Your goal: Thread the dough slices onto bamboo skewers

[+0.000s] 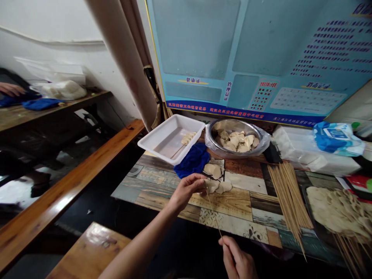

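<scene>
My left hand is closed in a pinch on pale food slices at the upper end of a thin bamboo skewer. Close to me, my right hand pinches the skewer's lower end. More slices lie on the patterned table just beyond my left hand. A steel bowl lined with plastic holds several more slices. A white plastic tray at the table's back left holds a finished skewer of slices.
A blue cloth lies by the tray. A bundle of bare skewers lies to the right, beside a tray of skewered slices. White packets and a blue bag sit at back right. Wooden benches stand left; another person's hand rests far left.
</scene>
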Demonstrator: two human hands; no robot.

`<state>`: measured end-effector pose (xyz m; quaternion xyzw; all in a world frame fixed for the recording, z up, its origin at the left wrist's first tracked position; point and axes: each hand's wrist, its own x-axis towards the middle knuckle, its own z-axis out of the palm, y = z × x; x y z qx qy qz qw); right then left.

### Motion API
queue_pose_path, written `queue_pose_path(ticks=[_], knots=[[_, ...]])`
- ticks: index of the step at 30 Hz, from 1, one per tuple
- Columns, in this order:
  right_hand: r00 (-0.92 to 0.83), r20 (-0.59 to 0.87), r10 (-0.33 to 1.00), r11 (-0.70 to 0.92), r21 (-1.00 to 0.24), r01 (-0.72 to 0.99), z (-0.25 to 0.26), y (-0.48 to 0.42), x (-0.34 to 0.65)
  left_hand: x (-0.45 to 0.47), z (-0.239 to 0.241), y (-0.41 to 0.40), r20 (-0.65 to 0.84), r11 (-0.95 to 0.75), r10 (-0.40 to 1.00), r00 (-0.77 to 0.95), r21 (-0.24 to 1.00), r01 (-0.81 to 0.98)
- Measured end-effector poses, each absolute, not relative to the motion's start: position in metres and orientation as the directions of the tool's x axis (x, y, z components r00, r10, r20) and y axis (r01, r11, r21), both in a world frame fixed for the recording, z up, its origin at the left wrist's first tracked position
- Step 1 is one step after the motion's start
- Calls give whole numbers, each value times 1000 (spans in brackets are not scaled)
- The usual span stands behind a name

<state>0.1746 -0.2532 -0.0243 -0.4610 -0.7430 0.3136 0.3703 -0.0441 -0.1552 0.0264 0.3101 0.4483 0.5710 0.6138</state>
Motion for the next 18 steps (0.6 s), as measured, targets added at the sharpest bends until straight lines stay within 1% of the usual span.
queue_pose_path(ticks=[2, 5, 10, 14, 16, 18], knots=[[-310, 261, 914, 382, -810, 446, -23, -252, 177, -41, 27, -156, -186, 156, 982, -32, 897, -414], [-322, 282, 904, 405, -807, 430, -22, -250, 182, -40, 26, -154, -209, 172, 978, -26, 864, -473], [-319, 333, 887, 445, -798, 406, -30, -248, 193, -42, 29, -153, -312, 292, 947, 74, 745, -600], [-275, 348, 896, 435, -812, 391, -39, -247, 195, -39, 31, -155, -346, 364, 923, 166, 651, -666], [-246, 354, 902, 427, -815, 392, -42, -249, 192, -36, 31, -157, -342, 372, 921, 186, 631, -681], [-227, 350, 909, 415, -817, 401, -43, -251, 189, -31, 30, -158, -331, 354, 928, 171, 643, -679]])
